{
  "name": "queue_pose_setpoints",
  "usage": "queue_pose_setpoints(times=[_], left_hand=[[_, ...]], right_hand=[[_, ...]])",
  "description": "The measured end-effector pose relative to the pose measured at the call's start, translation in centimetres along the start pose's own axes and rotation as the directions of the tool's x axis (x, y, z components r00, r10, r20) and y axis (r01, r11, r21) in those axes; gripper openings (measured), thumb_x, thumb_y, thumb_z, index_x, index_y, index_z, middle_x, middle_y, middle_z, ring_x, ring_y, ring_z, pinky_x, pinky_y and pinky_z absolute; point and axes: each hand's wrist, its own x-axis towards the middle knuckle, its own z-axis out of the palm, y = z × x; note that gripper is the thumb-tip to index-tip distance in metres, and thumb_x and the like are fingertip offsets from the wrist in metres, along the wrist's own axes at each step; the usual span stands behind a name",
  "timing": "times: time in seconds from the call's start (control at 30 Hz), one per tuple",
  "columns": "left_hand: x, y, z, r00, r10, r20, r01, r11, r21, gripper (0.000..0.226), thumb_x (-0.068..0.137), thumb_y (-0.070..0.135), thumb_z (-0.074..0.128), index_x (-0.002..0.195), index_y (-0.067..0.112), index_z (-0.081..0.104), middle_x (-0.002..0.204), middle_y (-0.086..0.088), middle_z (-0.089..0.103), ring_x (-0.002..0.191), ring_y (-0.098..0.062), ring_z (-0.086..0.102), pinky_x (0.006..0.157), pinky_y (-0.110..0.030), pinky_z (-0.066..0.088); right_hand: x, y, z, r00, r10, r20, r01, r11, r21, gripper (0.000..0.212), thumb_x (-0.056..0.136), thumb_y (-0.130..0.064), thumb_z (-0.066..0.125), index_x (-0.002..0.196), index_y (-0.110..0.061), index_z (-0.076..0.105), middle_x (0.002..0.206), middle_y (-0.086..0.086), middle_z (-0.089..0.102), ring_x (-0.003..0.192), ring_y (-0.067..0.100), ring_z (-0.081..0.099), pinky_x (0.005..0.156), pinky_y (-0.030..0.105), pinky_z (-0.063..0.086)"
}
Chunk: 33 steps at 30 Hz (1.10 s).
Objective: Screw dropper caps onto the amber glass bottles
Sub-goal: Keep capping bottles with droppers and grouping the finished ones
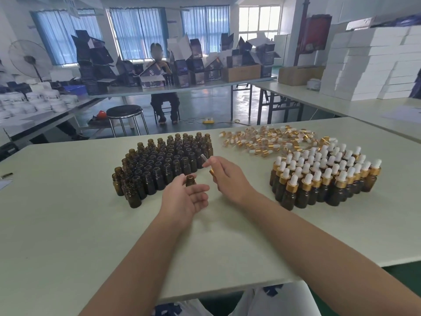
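My left hand (185, 198) holds one open amber bottle (191, 180) upright between thumb and fingers, just in front of a block of several uncapped amber bottles (164, 163). My right hand (225, 176) grips a dropper cap (208, 164) with a gold collar; its glass pipette points up and left, a little above and right of the held bottle's mouth. A heap of loose gold-and-white dropper caps (266, 140) lies at the far right of the table. Capped bottles (323, 176) stand grouped at the right.
The pale work table (68, 224) stretches toward me in front of my hands. Beyond its far edge stand a black stool (124, 111) and a seated person (165, 92) at another table stacked with dark boxes. White boxes (373, 65) are piled at the right.
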Motion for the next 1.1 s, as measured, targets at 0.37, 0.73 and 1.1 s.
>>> queue_pose_setpoints(times=[0.37, 0.73, 1.1], left_hand=[[-0.6, 0.3, 0.1, 0.989, -0.096, 0.113, 0.101, 0.994, -0.039, 0.035, 0.101, 0.035, 0.025, 0.117, 0.008, 0.042, 0.073, -0.023, 0.07, 0.052, -0.027, 0.065, 0.046, -0.033, 0.055], [-0.1, 0.2, 0.0, 0.995, -0.017, 0.097, 0.025, 0.997, -0.077, 0.019, 0.101, 0.043, 0.031, 0.103, 0.026, 0.038, 0.076, -0.018, 0.073, 0.063, -0.029, 0.07, 0.056, -0.036, 0.058], [0.0, -0.7, 0.7, 0.991, 0.104, 0.087, -0.115, 0.985, 0.131, 0.024, 0.102, 0.03, 0.034, 0.119, 0.023, 0.049, 0.094, -0.019, 0.07, 0.067, -0.029, 0.068, 0.062, -0.04, 0.056]], right_hand=[[-0.8, -0.6, 0.2, 0.989, -0.068, -0.132, 0.079, 0.994, 0.076, 0.016, 0.088, -0.03, 0.067, 0.084, -0.037, 0.054, 0.07, -0.014, 0.055, 0.057, -0.001, 0.048, 0.056, 0.012, 0.041], [-1.0, -0.5, 0.5, 0.962, -0.205, -0.18, 0.211, 0.977, 0.016, 0.015, 0.088, -0.021, 0.067, 0.09, -0.033, 0.058, 0.084, -0.016, 0.058, 0.065, 0.008, 0.052, 0.059, 0.016, 0.045], [-1.1, -0.1, 0.4, 0.967, -0.245, -0.071, 0.237, 0.965, -0.111, 0.013, 0.087, -0.017, 0.067, 0.1, -0.02, 0.067, 0.087, -0.007, 0.056, 0.068, 0.001, 0.052, 0.064, 0.008, 0.04]])
